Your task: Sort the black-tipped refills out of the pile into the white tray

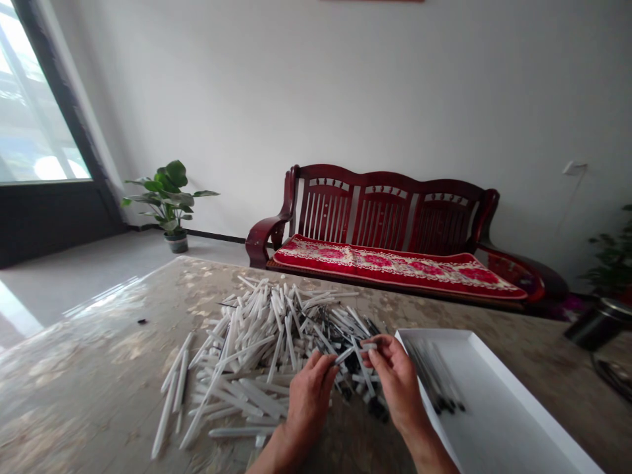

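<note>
In the head view my left hand (312, 388) pinches a slim whitish pen barrel (344, 356) that points up to the right. My right hand (395, 372) is closed on a short pale pen cap (368, 346), held a little apart from the barrel's end. Below and beyond both hands spreads a heap of white pen barrels (257, 329). Dark and clear small pen parts (345, 322) lie at its right side, partly hidden by my hands. Right of my right hand, a white box (498, 395) holds several thin pens (434, 378) with dark ends.
The table (99, 375) has a patterned cover, with a small black piece (143, 321) at the left. A dark cylindrical container (595, 326) stands at the right edge. Behind are a wooden bench (380, 217) with a red cushion and a potted plant (170, 197).
</note>
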Available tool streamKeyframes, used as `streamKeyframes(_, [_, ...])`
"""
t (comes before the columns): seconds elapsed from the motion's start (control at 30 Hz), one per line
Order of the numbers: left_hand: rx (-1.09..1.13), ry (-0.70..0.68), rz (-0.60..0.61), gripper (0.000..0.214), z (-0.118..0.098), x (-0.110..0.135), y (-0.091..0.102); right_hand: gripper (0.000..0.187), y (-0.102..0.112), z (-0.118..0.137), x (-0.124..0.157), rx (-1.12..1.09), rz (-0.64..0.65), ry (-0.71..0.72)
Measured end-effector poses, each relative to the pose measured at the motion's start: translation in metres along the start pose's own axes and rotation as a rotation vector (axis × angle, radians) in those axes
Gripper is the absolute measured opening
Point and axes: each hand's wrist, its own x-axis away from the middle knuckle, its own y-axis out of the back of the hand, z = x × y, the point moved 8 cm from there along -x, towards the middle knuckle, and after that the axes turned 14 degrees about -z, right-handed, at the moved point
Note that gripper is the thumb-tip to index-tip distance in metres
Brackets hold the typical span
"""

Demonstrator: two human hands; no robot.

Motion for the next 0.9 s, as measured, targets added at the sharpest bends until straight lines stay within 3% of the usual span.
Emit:
streamKeyframes(0.27, [-0.163,-0.136,0.037,0.024,-0.006,0.000,-0.001,0.046,-0.003,-0.007,0.000,0.105,0.091,0.036])
streamKeyframes(0.5, [-0.222,-0.229,0.028,0.027,-0.010,0.001,-0.002,0.034,-0.008,-0.001,0.006,0.240,0.137,0.121])
streamKeyframes(0.73, [-0.276,-0.420,-0.039,0.025,-0.026,-0.001,0.011,0.048,-0.008,-0.016,0.012,0.095,0.039,-0.095])
streamKeyframes(0.9, [-0.257,-0.411,-0.062,0.023,-0.027,-0.002,0.013,0.050,-0.013,-0.020,0.018,-0.034,0.035,-0.250])
